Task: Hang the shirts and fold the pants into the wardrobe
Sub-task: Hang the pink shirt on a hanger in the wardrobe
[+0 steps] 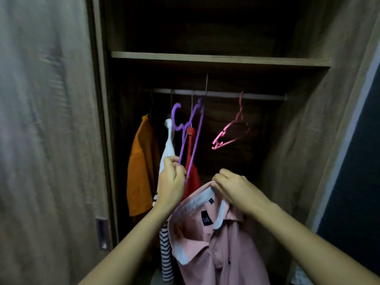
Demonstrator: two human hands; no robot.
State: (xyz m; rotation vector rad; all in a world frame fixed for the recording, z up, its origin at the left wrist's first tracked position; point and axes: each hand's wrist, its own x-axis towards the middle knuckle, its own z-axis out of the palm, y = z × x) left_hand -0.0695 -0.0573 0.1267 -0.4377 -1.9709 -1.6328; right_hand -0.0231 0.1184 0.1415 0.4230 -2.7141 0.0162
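Below the rail [226, 95], the left hand [171, 182] grips the hanger [195, 140] by its low end, long axis running upward. Just right, the right hand [234, 188] pinches the shirt [222, 249] collar, and the shirt hangs below.

I see bare rail [223, 95] at frame centre, between the purple hanger [195, 128] and the pink hanger [231, 133]. Further left, an orange garment [141, 167], white garment [169, 145] and red garment [192, 173] crowd it; a shelf [220, 58] sits above.
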